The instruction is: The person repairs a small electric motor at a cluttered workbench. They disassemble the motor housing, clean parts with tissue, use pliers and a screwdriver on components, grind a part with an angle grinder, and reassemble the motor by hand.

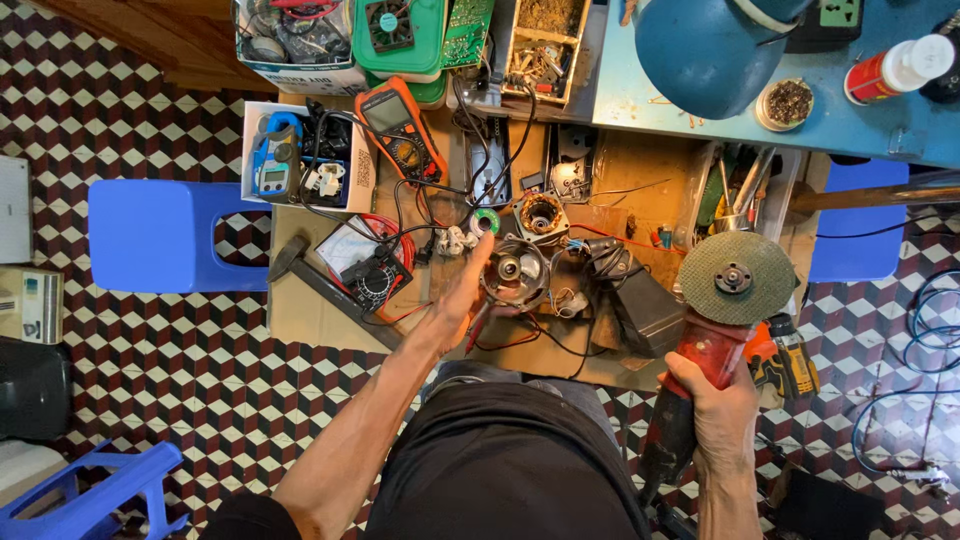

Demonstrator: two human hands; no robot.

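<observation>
My right hand (718,408) grips the red body of an angle grinder (710,345), whose round grey-green disc (736,277) faces up at the right of the low wooden board (310,310). My left hand (458,300) reaches forward, fingers stretched, touching the left side of a round metal motor part (514,271) in the middle of the board. A second motor piece with copper windings (541,214) lies just behind it. Red and black wires trail around both.
An orange multimeter (398,125), a blue clamp meter (274,160) in a white box and a black analog meter (372,272) lie on the left. A blue stool (150,235) stands left, a blue table (640,95) with a lamp shade (705,45) at the back right.
</observation>
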